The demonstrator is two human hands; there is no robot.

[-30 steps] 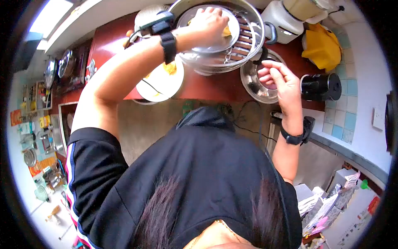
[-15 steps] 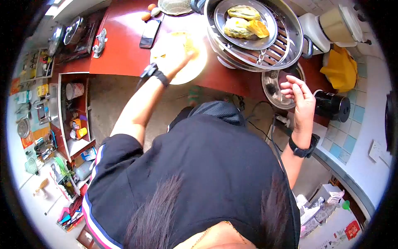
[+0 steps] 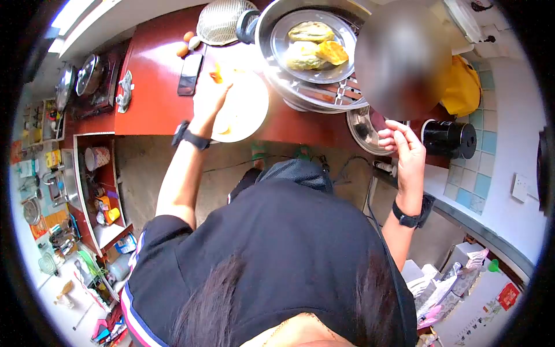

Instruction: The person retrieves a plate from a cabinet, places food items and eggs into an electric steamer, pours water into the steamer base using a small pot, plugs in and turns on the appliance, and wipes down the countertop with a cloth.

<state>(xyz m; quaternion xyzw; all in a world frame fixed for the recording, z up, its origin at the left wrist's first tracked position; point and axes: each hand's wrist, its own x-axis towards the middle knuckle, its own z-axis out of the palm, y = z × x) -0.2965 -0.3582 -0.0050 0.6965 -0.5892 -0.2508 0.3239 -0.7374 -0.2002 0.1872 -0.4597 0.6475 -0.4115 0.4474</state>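
In the upper left-centre, the left hand (image 3: pixel 208 105) reaches over a white plate (image 3: pixel 250 107), fingers by an orange food piece (image 3: pixel 217 75) — grip unclear. Right of centre, the right hand (image 3: pixel 406 144) is raised — fingers loosely curled, unclenched.

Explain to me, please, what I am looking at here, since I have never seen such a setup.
There is no machine: one camera worn on a person's head looks forward and down at their bare hands. On the red counter stand a large pot, with a plate of yellowish food in it, and a white plate. A phone lies nearby. The left hand is at the white plate, close to an orange piece; I cannot tell whether it grips that. The right hand, loosely curled near a shiny metal vessel, holds nothing visible.
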